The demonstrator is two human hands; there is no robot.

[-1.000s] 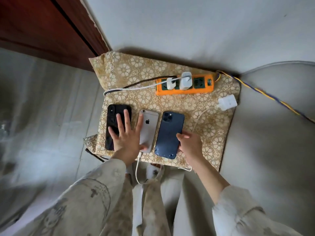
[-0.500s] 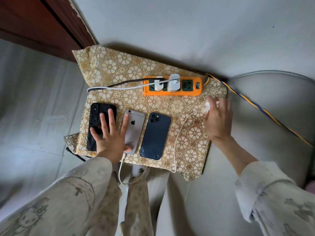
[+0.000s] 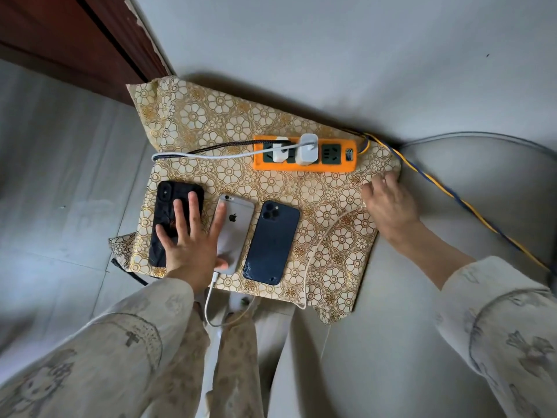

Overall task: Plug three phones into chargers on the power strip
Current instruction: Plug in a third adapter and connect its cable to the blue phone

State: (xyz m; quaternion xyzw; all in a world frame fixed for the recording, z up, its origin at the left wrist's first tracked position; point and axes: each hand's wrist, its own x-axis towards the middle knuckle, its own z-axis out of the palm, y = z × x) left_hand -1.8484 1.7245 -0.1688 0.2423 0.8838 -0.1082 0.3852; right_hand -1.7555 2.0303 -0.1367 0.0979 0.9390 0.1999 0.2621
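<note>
Left hand spread flat across 2 phones; right hand curled at the cloth's edge, its grip hidden.
Orange power strip carries 2 white chargers.

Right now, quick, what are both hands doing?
Left hand: open, fingers spread flat across the black cased phone and silver phone.
Right hand: knuckles hide its fingers, cannot tell.
</note>
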